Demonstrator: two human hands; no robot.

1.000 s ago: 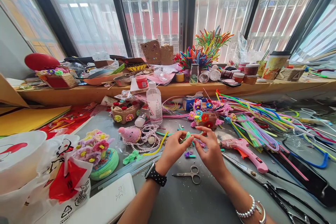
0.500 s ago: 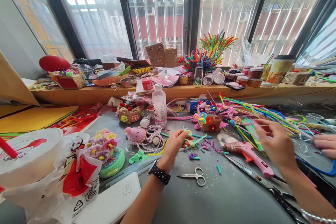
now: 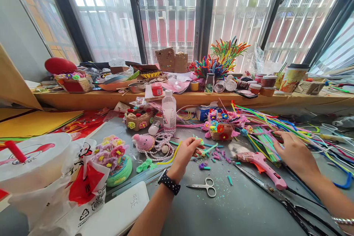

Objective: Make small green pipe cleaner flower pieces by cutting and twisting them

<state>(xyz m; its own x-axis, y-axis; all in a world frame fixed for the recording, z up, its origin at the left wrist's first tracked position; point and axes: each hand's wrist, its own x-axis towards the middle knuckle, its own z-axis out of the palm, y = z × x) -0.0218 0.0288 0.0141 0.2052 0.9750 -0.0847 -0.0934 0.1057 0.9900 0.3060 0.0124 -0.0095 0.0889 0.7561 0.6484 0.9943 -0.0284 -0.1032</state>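
Observation:
My left hand [image 3: 188, 152] is closed in a pinch on a light green pipe cleaner piece [image 3: 200, 141], its stem sticking out to the right; the fingers hide part of it. Over the pile of coloured pipe cleaners [image 3: 276, 118], my right hand [image 3: 297, 153] hangs with its fingers stretched and apart, beside a pale green bundle [image 3: 264, 140]. I cannot tell whether its fingertips touch the pile. A pink glue gun [image 3: 261, 164] lies left of that hand. Small scissors [image 3: 206, 186] rest below my left hand, and purple and teal cuttings [image 3: 204, 166] are scattered nearby.
Large black-handled scissors [image 3: 272, 191] lie at the right. A clear bottle [image 3: 169, 114], a pink crocheted figure [image 3: 145, 142] and a flower basket [image 3: 224, 131] stand farther back. To the left are a drink cup [image 3: 52, 162], a white power bank [image 3: 121, 206] and a flower pot [image 3: 118, 173].
My right hand has moved slightly and its fingers now point over the pipe cleaners. Another person's hand at the right edge has gone out of view. My left hand keeps its hold.

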